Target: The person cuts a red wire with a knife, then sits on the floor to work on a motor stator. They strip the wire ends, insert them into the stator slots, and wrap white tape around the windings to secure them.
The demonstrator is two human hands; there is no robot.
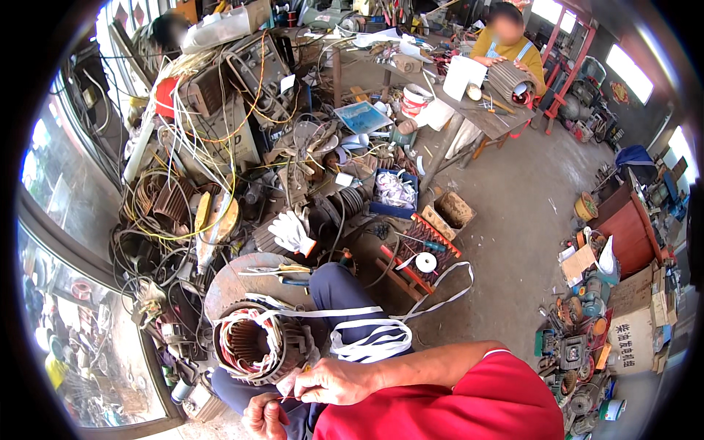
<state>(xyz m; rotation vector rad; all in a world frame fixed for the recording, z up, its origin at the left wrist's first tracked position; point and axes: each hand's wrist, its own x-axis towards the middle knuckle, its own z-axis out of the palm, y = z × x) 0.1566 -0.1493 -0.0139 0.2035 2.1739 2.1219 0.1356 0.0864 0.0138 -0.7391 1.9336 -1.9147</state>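
In front of me, a motor stator (296, 350) with a finned housing leans by my legs on the edge of a round stand. Wire windings (229, 339) line its open bore, wrapped with white tape. My right hand (336, 381) is closed in a pinch just right of the stator's lower side. Below it, my left hand (264, 416) is closed too. A thin reddish wire (289, 398) runs between the fingertips of both hands. White flat tape (374, 339) lies in loops over my knee and stretches left to the stator.
Pliers (293, 270) rest on the round stand (227, 287), near white gloves (292, 233). Right of my knee, a red rack (433, 257) carries a white spool (426, 262). Cables and motor parts pile up left. Another person (506, 51) handles a stator (509, 79) at a table.
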